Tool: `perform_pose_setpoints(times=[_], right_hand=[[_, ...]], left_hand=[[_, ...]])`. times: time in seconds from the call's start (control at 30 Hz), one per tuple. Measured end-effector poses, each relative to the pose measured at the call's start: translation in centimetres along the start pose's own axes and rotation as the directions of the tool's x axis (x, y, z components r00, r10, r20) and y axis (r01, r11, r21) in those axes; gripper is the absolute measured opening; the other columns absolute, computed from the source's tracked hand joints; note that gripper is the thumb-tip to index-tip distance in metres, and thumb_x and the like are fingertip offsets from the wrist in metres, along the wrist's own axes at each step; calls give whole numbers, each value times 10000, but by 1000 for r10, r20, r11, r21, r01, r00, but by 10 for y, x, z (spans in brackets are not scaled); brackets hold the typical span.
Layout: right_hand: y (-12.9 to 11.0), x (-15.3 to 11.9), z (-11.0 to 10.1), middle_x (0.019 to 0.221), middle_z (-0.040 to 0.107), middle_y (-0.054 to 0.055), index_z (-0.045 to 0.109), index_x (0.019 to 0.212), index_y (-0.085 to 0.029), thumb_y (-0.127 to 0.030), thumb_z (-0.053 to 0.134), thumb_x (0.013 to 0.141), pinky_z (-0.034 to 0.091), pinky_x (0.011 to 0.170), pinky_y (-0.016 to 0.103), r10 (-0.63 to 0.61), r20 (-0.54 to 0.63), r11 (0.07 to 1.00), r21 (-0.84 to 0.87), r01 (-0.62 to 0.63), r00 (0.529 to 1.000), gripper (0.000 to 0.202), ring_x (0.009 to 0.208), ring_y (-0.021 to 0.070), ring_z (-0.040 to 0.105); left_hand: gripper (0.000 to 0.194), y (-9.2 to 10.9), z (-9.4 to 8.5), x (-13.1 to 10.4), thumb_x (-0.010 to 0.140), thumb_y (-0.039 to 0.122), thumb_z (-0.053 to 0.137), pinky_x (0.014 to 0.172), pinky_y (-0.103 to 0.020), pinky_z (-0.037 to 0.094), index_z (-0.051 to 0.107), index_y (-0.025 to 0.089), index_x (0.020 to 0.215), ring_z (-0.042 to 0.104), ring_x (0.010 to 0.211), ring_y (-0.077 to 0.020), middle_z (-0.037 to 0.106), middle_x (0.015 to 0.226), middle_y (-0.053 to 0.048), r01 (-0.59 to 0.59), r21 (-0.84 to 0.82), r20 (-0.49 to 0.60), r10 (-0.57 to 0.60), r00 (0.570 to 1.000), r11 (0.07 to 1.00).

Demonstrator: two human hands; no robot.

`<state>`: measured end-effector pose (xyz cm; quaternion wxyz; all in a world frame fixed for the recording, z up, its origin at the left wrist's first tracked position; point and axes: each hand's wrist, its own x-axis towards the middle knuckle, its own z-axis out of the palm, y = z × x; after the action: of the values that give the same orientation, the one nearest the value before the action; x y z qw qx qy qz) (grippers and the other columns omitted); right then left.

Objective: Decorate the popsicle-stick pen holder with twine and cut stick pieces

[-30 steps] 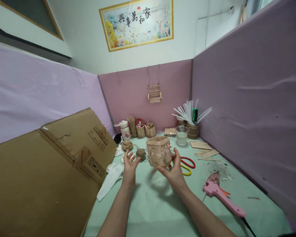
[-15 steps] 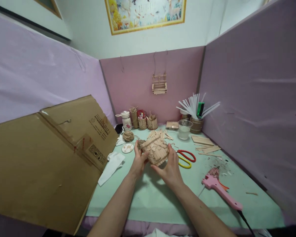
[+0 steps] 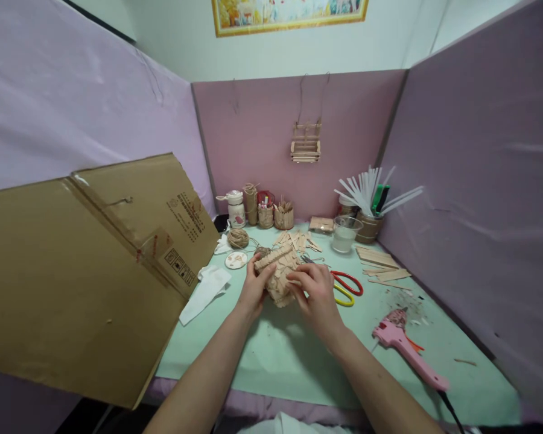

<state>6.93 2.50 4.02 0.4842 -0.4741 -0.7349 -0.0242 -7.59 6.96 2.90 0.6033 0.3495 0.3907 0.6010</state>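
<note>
I have the wooden pot (image 3: 282, 278) tilted on its side above the near-middle of the bench (image 3: 276, 377), between both hands. The left hand (image 3: 254, 289) grips it from the left, thumb across the near face and fingers behind. The right hand (image 3: 317, 292) has a narrow grip, thumb and fingertips drawn together at the pot's right side; I cannot tell whether they pinch anything.

Just beyond the pot I see loose wooden sticks (image 3: 295, 240) scattered, and a dark ball of twine (image 3: 263, 251) partly hidden by the left hand. Scissors (image 3: 361, 287) with one red and one yellow handle lie just beside the right hand. To the left I have a round coaster (image 3: 236, 260), a lighter twine ball (image 3: 238, 238) and a white cloth (image 3: 208, 289). Farther right, a pink glue gun (image 3: 409, 352) lies on its side. A clear cup (image 3: 345, 236) stands farther back, and a small wooden rack (image 3: 306, 146) hangs against the pink panel (image 3: 248, 138).
</note>
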Motion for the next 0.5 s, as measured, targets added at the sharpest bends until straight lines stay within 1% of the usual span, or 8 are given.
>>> perform_pose_setpoints(times=[0.07, 0.17, 0.27, 0.33, 0.37, 0.43, 0.47, 0.5], right_hand=[[-2, 5, 2, 908, 599, 42, 638, 802, -240, -219, 557, 848, 350, 811, 386, -8, 36, 1000, -8, 8, 999, 96, 917, 227, 459], [-5, 6, 8, 871, 605, 42, 620, 752, -234, -208, 557, 841, 330, 792, 387, -7, 57, 1000, -6, 7, 998, 113, 893, 232, 449], [-4, 6, 14, 862, 612, 43, 592, 733, -228, -208, 553, 831, 334, 799, 400, 3, 30, 1000, 30, -4, 1000, 107, 882, 233, 463], [0, 8, 8, 874, 615, 45, 564, 731, -222, -221, 533, 838, 361, 805, 396, 27, -27, 997, 79, -25, 999, 111, 885, 225, 491], [3, 10, -1, 888, 615, 49, 548, 744, -218, -230, 507, 854, 383, 800, 389, 53, -71, 993, 110, -45, 996, 119, 889, 218, 508], [15, 15, -30, 907, 607, 60, 515, 789, -211, -249, 425, 902, 431, 768, 366, 137, -197, 979, 178, -102, 971, 150, 880, 198, 546], [23, 16, -49, 874, 609, 51, 510, 824, -211, -256, 414, 913, 450, 746, 358, 191, -262, 967, 215, -135, 946, 138, 834, 185, 566], [32, 16, -70, 799, 593, 28, 513, 847, -215, -271, 431, 913, 464, 715, 348, 239, -337, 955, 249, -159, 910, 119, 756, 170, 571]], left_hand=[[658, 2, 2, -2, 652, 332, 745, 734, -279, 511, 421, 307, 1223, 620, 923, -186, 604, 1157, -48, -16, -1, 1, 16, 1000, 1000], [655, 3, 4, -5, 647, 307, 750, 794, -294, 499, 432, 295, 1219, 615, 944, -191, 620, 1124, -50, -28, -2, -1, 28, 1000, 1000], [662, 2, 3, -4, 639, 309, 756, 801, -307, 500, 436, 297, 1219, 615, 956, -199, 622, 1125, -51, -24, 3, -3, 24, 1000, 1000], [665, 2, -1, -2, 639, 323, 755, 773, -309, 510, 434, 305, 1220, 619, 945, -198, 613, 1146, -50, -15, -5, -6, 15, 1000, 1000], [664, 2, -3, 1, 637, 329, 756, 754, -309, 516, 435, 311, 1217, 621, 936, -197, 606, 1161, -47, -9, -12, -14, 9, 1000, 1000], [649, 3, -10, 6, 636, 338, 754, 727, -317, 524, 447, 320, 1207, 627, 921, -197, 593, 1186, -41, 2, -35, -37, -3, 999, 999], [634, 4, -14, 8, 638, 341, 750, 724, -327, 528, 457, 319, 1200, 630, 918, -200, 593, 1190, -40, 8, -55, -43, -10, 999, 998], [619, 5, -17, 10, 646, 343, 744, 734, -343, 530, 465, 314, 1198, 632, 923, -207, 599, 1187, -43, 17, -85, -29, -19, 999, 996]])
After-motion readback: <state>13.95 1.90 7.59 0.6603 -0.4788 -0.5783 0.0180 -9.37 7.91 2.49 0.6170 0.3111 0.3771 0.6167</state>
